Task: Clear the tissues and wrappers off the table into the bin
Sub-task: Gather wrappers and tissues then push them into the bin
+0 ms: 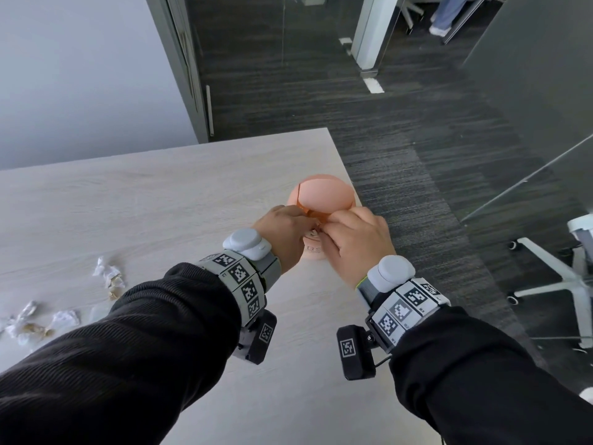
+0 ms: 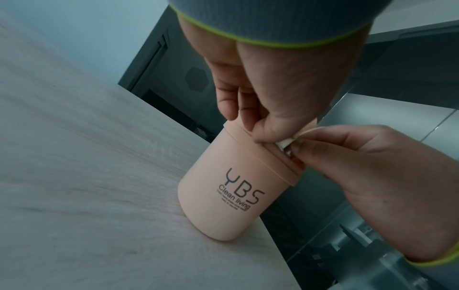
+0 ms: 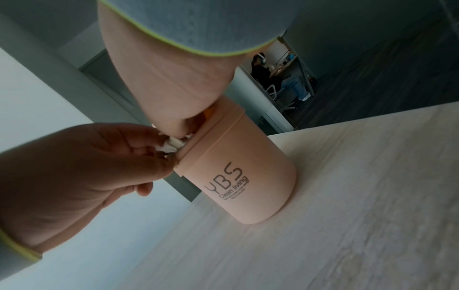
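Your two hands meet at the top of the small peach bin (image 1: 316, 200), which stands upright on the pale wood bench (image 1: 160, 200) close to its right edge, near the far corner. The bin's domed swing lid (image 1: 324, 194) is tipped, showing an orange inner part at the near side of the rim.

Your left hand (image 1: 285, 232) has its fingers curled down onto the bin's rim; in the left wrist view the thumb and fingertips (image 2: 233, 109) press at the collar of the bin (image 2: 238, 186), and they touch a small white crumpled tissue (image 2: 285, 143) at the opening. Your right hand (image 1: 356, 242) pinches that same tissue between thumb and forefinger, right at the rim. In the right wrist view the tissue (image 3: 171, 146) sits squeezed between the two hands against the bin's lip (image 3: 213, 135). Whether your left hand truly grips the tissue or only steadies the rim, you cannot tell from these views.

The bin's side carries dark lettering, "YBS Clean living".

Well apart from the bin, at the left of the bench, more rubbish lies loose: a crumpled white and gold wrapper (image 1: 109, 277) and, nearer the edge, a cluster of wrappers and tissue scraps (image 1: 35, 322).
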`<state>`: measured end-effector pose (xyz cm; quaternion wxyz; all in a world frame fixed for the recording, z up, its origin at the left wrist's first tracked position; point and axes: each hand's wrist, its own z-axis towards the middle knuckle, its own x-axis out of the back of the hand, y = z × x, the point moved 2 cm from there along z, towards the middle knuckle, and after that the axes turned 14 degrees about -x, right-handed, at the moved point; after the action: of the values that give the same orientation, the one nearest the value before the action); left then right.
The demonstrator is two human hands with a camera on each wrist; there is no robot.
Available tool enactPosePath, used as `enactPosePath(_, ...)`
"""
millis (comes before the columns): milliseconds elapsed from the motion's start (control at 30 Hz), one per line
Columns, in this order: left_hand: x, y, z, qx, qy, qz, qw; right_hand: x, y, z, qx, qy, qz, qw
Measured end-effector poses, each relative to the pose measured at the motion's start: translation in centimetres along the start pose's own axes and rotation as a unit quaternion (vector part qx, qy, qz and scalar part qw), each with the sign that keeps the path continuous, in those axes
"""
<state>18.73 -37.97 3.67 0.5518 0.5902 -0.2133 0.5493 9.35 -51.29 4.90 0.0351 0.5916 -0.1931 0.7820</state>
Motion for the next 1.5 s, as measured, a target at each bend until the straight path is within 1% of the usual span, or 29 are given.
enactPosePath(100,0.5,0.6,-0.1,0.02,-0.064,0.027,0.997,0.2,0.0,-0.8,-0.019,-0.016,-0.052,0.998)
enactPosePath(167,0.8,1.1,-0.1,0.02,-0.096,0.058,0.993,0.1,0.0,-1.0,-0.026,-0.055,-0.058,0.996)
enactPosePath(233,1.0,1.7,-0.1,0.018,-0.118,0.07,0.99,0.0,0.1,-1.0,-0.044,-0.092,-0.039,0.994)
enactPosePath(267,1.0,1.9,-0.1,0.02,-0.124,0.072,0.989,0.1,0.0,-1.0,-0.051,-0.102,-0.022,0.993)
enactPosePath(367,1.1,2.1,-0.1,0.042,-0.102,0.075,0.991,0.3,0.2,-1.0,-0.045,-0.107,0.047,0.992)
enactPosePath(433,1.2,1.9,-0.1,0.056,-0.1,0.068,0.991,0.4,0.6,-1.2,-0.043,-0.115,0.101,0.987)
enactPosePath(500,1.3,1.9,-0.3,0.045,-0.113,0.069,0.99,0.4,0.9,-1.4,-0.054,-0.122,0.142,0.981)
enactPosePath(633,0.7,2.0,-0.8,0.012,-0.132,0.057,0.99,0.7,1.1,-2.1,-0.031,-0.101,0.145,0.984)
enactPosePath(733,0.2,2.2,-1.2,0.006,-0.147,0.048,0.988,0.8,0.7,-2.5,-0.03,-0.15,0.098,0.983)
enactPosePath(767,0.3,2.4,-1.5,0.006,-0.133,0.04,0.99,0.9,0.5,-2.5,-0.033,-0.169,0.082,0.982)
enactPosePath(800,0.5,2.6,-1.8,0.003,-0.103,0.028,0.994,1.0,0.3,-2.4,-0.037,-0.177,0.077,0.981)
enactPosePath(867,1.1,3.0,-2.7,-0.006,-0.021,-0.008,1.0,1.4,0.1,-2.2,-0.04,-0.158,0.095,0.982)
enactPosePath(900,1.6,3.0,-3.3,0.0,0.009,-0.023,1.0,1.6,-0.1,-2.2,-0.037,-0.141,0.104,0.984)
enactPosePath(967,2.2,2.7,-4.4,0.031,0.033,-0.053,0.998,1.8,0.1,-2.1,-0.043,-0.128,0.097,0.986)
enactPosePath(1067,3.1,2.0,-7.3,0.102,0.044,-0.087,0.99,1.5,-0.1,-2.4,-0.064,-0.159,0.091,0.981)
enactPosePath(1100,3.2,1.7,-8.4,0.122,0.049,-0.097,0.987,1.5,-0.2,-2.5,-0.065,-0.153,0.103,0.981)
enactPosePath(1167,3.9,1.0,-11.4,0.178,0.059,-0.112,0.976,1.6,-1.3,-2.9,-0.046,-0.122,0.134,0.982)
enactPosePath(1200,4.4,0.5,-13.7,0.214,0.064,-0.111,0.968,1.4,-2.7,-3.1,-0.027,-0.112,0.153,0.981)
enactPosePath(1267,4.7,-0.2,-17.3,0.272,0.069,-0.108,0.954,0.9,-4.4,-3.6,-0.004,-0.108,0.181,0.978)
enactPosePath(1333,4.7,-1.2,-20.8,0.328,0.062,-0.106,0.937,-0.2,-6.4,-4.2,0.012,-0.147,0.187,0.971)
enactPosePath(1400,5.7,-2.6,-25.8,0.39,0.062,-0.093,0.914,-2.6,-9.8,-4.8,0.029,-0.222,0.177,0.958)
enactPosePath(1467,6.9,-4.2,-32.0,0.447,0.073,-0.073,0.889,-5.5,-14.5,-5.9,0.055,-0.297,0.157,0.94)
enactPosePath(1500,7.2,-4.8,-34.2,0.468,0.071,-0.068,0.878,-6.5,-15.9,-6.3,0.056,-0.317,0.147,0.936)
